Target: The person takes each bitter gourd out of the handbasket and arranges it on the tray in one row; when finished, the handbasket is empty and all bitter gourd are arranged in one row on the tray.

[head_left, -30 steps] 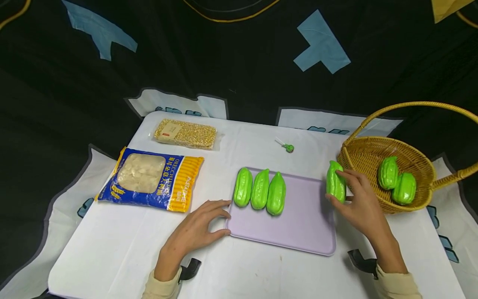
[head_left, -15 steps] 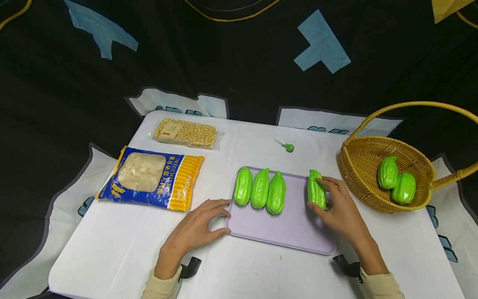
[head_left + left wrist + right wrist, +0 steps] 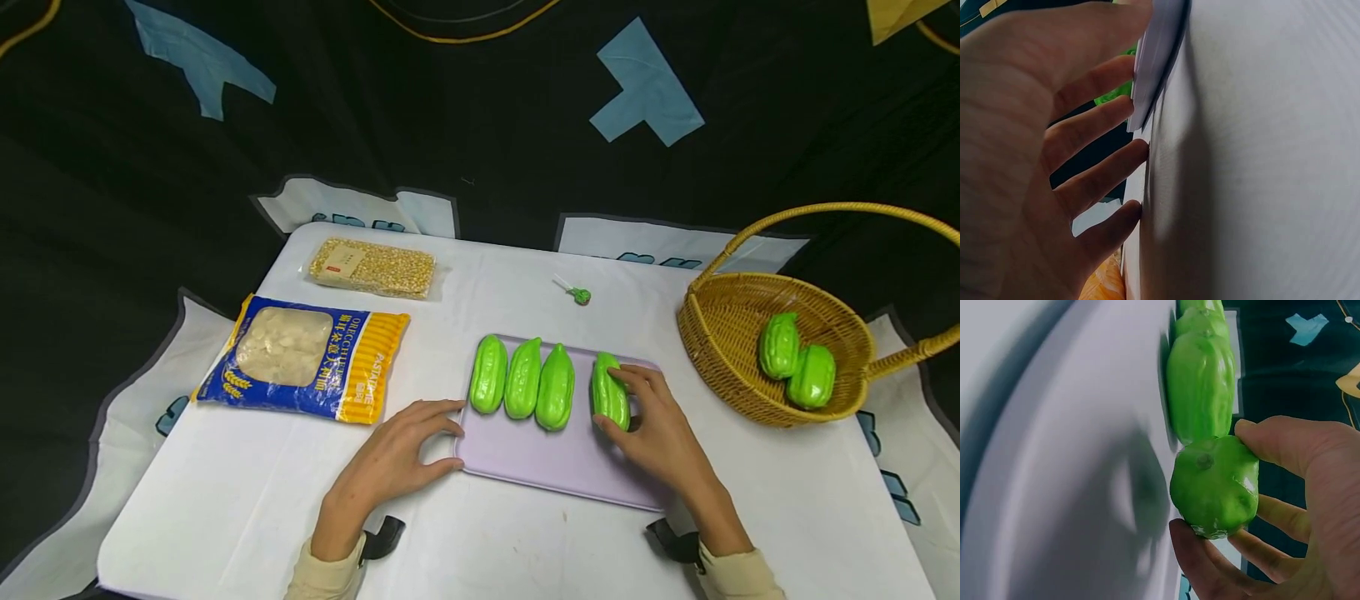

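My right hand (image 3: 654, 429) holds a green bitter melon (image 3: 611, 392) between thumb and fingers, over the right half of the lilac tray (image 3: 525, 462). In the right wrist view the melon's rounded end (image 3: 1213, 487) faces the camera, close over the tray surface. Three more bitter melons, the nearest of them one at the right of the row (image 3: 555, 388), lie side by side on the tray's left half. With fingers spread and fairly straight, my left hand (image 3: 397, 454) touches the tray's left edge; the left wrist view shows fingertips against the tray's rim (image 3: 1155, 59).
A wicker basket (image 3: 697, 367) with a tall handle stands at the right, holding two bitter melons (image 3: 812, 377). To the left lie a blue and yellow pasta bag (image 3: 300, 358) and a pack of yellow grains (image 3: 375, 268). A green lollipop (image 3: 580, 296) lies behind the tray.
My right hand has carried the bitter melon leftward from beside the basket, past the tray's right edge, and closer to the row. My left hand has stayed at the tray's edge.
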